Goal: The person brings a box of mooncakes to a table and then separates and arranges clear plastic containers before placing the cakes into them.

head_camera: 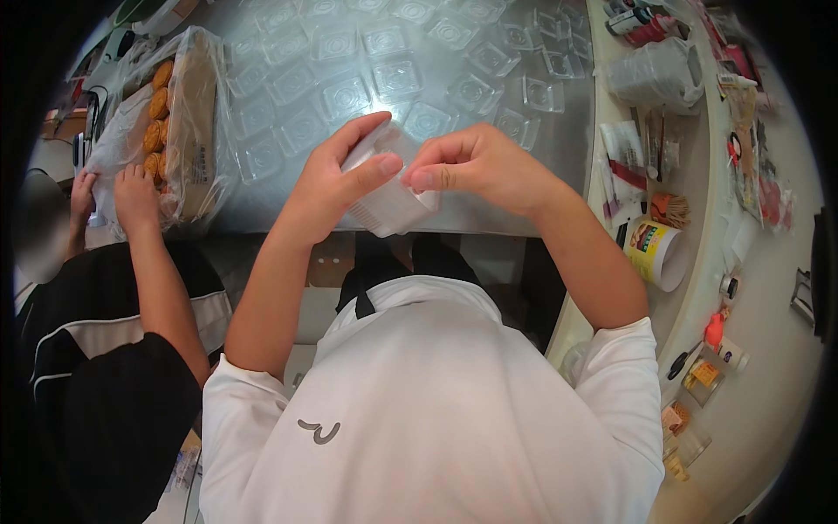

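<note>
My left hand (pixel 327 177) grips a stack of nested clear plastic trays (pixel 391 208) just above the table's front edge, its thumb lying across the top. The stack is tilted and its side shows fine ridges. My right hand (pixel 488 167) pinches at the stack's right upper edge with thumb and fingertips together; what exactly lies between them is hidden. Beyond my hands, many square clear plastic trays (pixel 345 96) with round recesses are spread in rows over the metal tabletop (pixel 458 219).
At left, a co-worker's hands (pixel 137 196) touch a plastic-lined cardboard box (pixel 196 124) holding several golden mooncakes (pixel 155 135). Along the right, a shelf (pixel 599 124) carries a clear bag of plastic containers (pixel 655 75), a yellow-labelled tub (pixel 655 255), toothpicks (pixel 669 209) and bottles (pixel 628 21).
</note>
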A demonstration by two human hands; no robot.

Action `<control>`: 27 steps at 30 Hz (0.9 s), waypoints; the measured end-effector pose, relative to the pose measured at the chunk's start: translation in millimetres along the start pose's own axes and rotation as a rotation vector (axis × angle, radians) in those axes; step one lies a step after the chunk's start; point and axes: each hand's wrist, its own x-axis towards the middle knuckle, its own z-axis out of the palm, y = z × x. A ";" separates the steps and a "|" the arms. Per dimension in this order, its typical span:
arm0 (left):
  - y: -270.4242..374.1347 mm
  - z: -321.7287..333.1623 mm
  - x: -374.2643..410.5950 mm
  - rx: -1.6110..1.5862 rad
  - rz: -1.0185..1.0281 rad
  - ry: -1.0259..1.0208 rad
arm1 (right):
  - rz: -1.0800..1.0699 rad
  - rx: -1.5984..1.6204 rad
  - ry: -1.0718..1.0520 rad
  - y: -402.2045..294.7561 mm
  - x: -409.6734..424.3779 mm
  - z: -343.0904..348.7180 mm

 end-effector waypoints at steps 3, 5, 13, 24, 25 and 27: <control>-2.9 -1.7 -0.4 0.005 -0.005 -0.006 | -0.020 -0.024 -0.009 -4.1 -1.9 3.3; -2.9 -0.3 -0.4 0.009 -0.006 -0.002 | -0.028 -0.040 0.005 -3.7 -2.4 5.9; -2.3 -1.4 1.9 -0.024 0.004 0.001 | -0.091 -0.032 0.187 -1.6 -7.8 14.9; -54.7 -28.3 -31.6 -0.133 -0.130 0.171 | -0.300 -1.060 0.572 123.8 -50.9 -13.6; -64.9 -27.5 -35.6 -0.185 -0.163 0.168 | -0.314 -1.117 0.567 146.8 -45.2 -15.9; -81.9 -25.4 -43.2 -0.305 -0.207 0.142 | -0.343 -1.235 0.547 173.5 -27.1 -22.3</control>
